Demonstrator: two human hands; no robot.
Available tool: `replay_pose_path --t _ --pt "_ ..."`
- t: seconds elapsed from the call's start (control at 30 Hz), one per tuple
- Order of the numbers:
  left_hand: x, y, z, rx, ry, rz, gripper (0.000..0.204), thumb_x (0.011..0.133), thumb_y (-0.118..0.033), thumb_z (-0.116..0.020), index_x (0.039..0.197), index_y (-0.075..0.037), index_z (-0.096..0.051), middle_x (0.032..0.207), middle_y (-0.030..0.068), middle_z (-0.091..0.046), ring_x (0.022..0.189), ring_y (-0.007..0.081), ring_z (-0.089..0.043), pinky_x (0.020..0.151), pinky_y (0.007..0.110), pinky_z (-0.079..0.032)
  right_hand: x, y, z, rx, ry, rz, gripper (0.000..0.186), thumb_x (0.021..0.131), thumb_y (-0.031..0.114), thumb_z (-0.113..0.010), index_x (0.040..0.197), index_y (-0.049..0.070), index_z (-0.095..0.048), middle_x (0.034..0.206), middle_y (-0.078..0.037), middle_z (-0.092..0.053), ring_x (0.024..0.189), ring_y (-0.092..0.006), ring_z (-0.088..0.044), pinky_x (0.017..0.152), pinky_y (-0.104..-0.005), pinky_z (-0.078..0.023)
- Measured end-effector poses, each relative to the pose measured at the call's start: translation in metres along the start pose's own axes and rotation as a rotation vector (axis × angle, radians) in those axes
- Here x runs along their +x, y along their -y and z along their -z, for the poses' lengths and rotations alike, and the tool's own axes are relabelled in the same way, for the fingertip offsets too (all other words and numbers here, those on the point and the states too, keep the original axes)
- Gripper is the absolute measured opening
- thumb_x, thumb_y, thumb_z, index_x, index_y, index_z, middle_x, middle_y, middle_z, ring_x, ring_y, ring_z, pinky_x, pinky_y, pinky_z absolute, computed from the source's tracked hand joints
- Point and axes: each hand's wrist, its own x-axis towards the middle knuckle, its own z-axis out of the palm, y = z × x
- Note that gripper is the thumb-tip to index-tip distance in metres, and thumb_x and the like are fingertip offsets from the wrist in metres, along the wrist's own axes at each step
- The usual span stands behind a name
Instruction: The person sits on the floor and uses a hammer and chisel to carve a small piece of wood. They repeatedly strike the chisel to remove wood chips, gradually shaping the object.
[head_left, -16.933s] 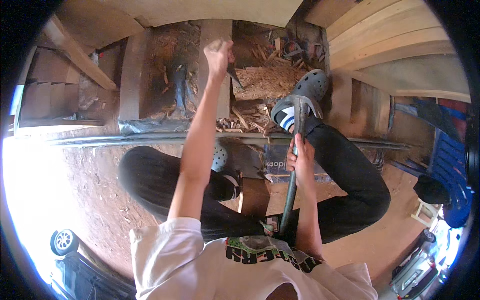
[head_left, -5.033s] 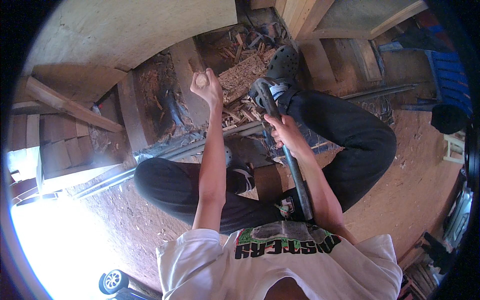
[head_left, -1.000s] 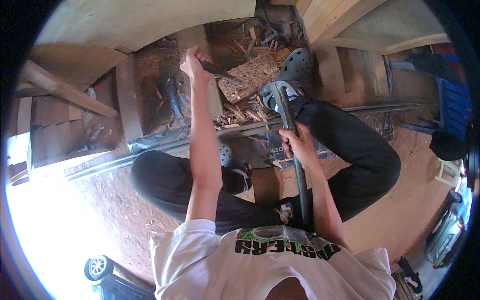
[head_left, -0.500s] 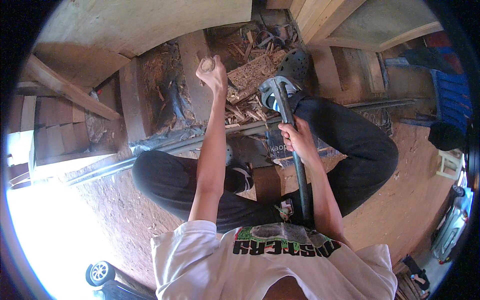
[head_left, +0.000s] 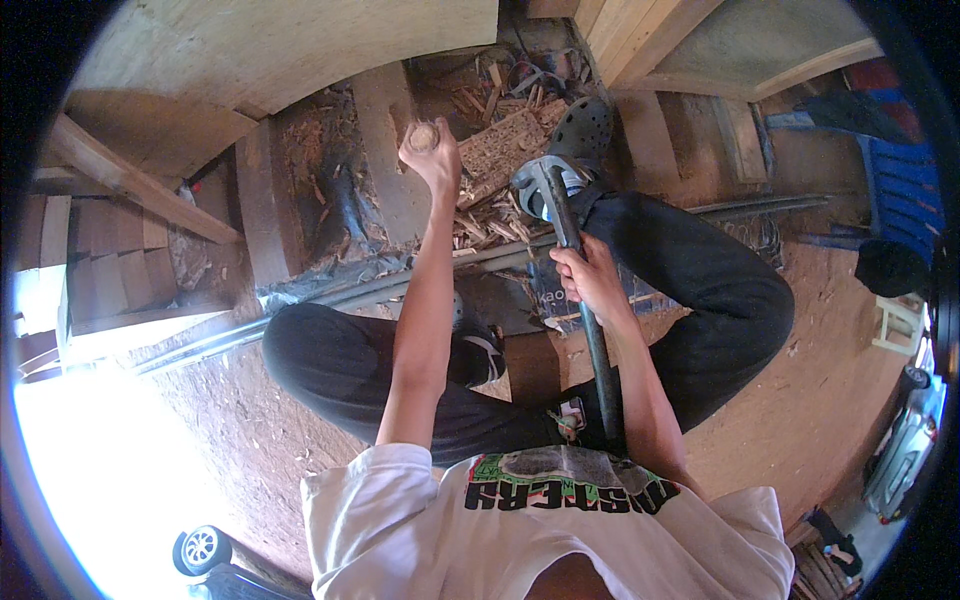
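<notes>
Turned since one second earlier, the tool (head_left: 424, 137) clenched in my left hand (head_left: 436, 162) showed its round butt just left of the splintered board (head_left: 505, 138), blade hidden, probably now aimed downward for working, while my right hand (head_left: 592, 278) gripped a dark bar (head_left: 597, 355).

Looks steeply down from the head, forward over the white shirt (head_left: 420, 530), toward the nearby left hand (head_left: 439, 165) and right hand (head_left: 594, 276), through a wide fisheye.

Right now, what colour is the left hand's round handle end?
The handle end is pale tan; head view.
</notes>
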Motion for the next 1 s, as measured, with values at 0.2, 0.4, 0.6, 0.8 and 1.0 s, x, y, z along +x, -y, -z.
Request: replay_pose_path --t 0.2,0.4,0.6,0.8,1.0 --pt "-0.024 -0.011 0.001 -0.114 0.054 -0.131 0.021 0.082 -0.007 -0.071 0.07 -0.004 -0.055 0.067 0.0002 -0.051 0.062 0.0083 -0.048 0.056 0.025 -0.042 0.003 0.001 -0.008 -0.569 -0.169 0.267 0.026 0.093 0.027 -0.063 0.102 0.005 -0.053 0.07 0.001 -0.049 0.054 -0.0077 -0.045 0.048 -0.0245 -0.036" --pt "-0.038 -0.011 0.0 0.101 0.166 -0.349 0.032 0.08 -0.013 -0.071 0.06 -0.003 -0.048 0.054 0.0047 -0.049 0.051 0.011 -0.044 0.049 0.03 -0.038 -0.03 0.065 -0.037 -0.528 -0.107 0.561 0.041 0.096 0.035 -0.058 0.11 -0.003 -0.057 0.085 -0.015 -0.064 0.078 -0.021 -0.061 0.074 -0.0362 -0.048" --pt "-0.043 -0.018 -0.003 -0.088 0.219 -0.075 0.025 0.075 -0.011 -0.071 0.061 -0.001 -0.053 0.054 0.0071 -0.053 0.053 0.0097 -0.047 0.053 0.032 -0.042 -0.039 0.086 -0.028 -0.459 -0.196 1.073 0.03 0.093 0.02 -0.06 0.108 -0.006 -0.055 0.083 -0.015 -0.066 0.072 -0.0251 -0.064 0.066 -0.0363 -0.05" --pt "-0.036 -0.031 -0.002 -0.116 0.314 -0.045 0.017 0.07 -0.011 -0.072 0.067 0.0 -0.06 0.059 0.0087 -0.06 0.056 0.0128 -0.054 0.057 0.031 -0.046 0.022 0.066 -0.039 -0.971 -0.226 0.653 0.036 0.096 0.029 -0.057 0.104 -0.006 -0.057 0.088 -0.026 -0.065 0.083 -0.0463 -0.062 0.073 -0.0449 -0.049" --pt "-0.037 -0.013 0.002 -0.069 0.397 -0.005 0.018 0.068 -0.012 -0.073 0.066 0.0 -0.06 0.059 0.0121 -0.059 0.056 0.0169 -0.056 0.061 0.034 -0.047 -0.029 0.1 -0.018 -0.285 -0.161 0.813 0.026 0.099 0.025 -0.053 0.11 0.001 -0.052 0.066 0.003 -0.047 0.051 -0.0041 -0.042 0.044 -0.0207 -0.036"
